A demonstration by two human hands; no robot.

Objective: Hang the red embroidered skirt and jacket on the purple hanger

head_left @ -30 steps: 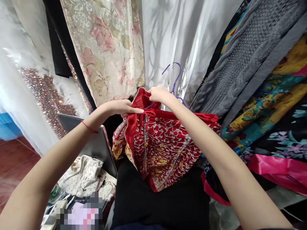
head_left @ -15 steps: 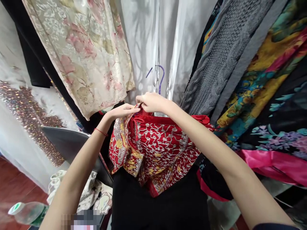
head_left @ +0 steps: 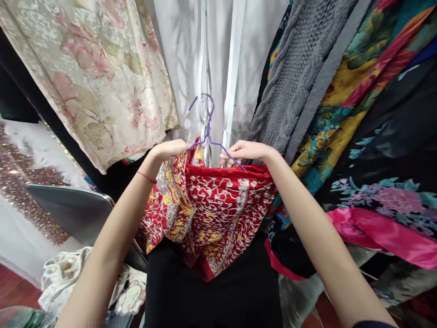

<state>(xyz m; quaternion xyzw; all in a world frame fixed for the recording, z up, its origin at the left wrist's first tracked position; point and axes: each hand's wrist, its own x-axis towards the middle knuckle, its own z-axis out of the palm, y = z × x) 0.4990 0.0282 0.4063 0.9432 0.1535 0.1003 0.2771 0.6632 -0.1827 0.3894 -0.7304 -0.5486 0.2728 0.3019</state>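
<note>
A red garment [head_left: 218, 200] with silver and gold embroidery hangs in front of me, its plain red top edge running below a purple wire hanger [head_left: 208, 132]. The hanger's hook points up in front of white metal bars. My left hand [head_left: 174, 149] is closed on the garment's upper left corner, beside the hanger's left arm; its fingertips are partly hidden. At the hanger's right sloping arm, my right hand [head_left: 247, 151] has its fingers loosely curled behind the wire, just above the red top edge. The garment's lower part drapes over my black clothing.
A cream floral garment [head_left: 112, 82] hangs at left. On the right hang a grey cable knit [head_left: 303, 68] and a dark floral garment with a pink satin band [head_left: 382, 232]. A grey panel [head_left: 71, 214] and white cloth [head_left: 64, 273] lie lower left.
My right hand has moved from beside my left hand over to the hanger's right arm. More of the purple hanger shows above the garment. The view has shifted slightly right.
</note>
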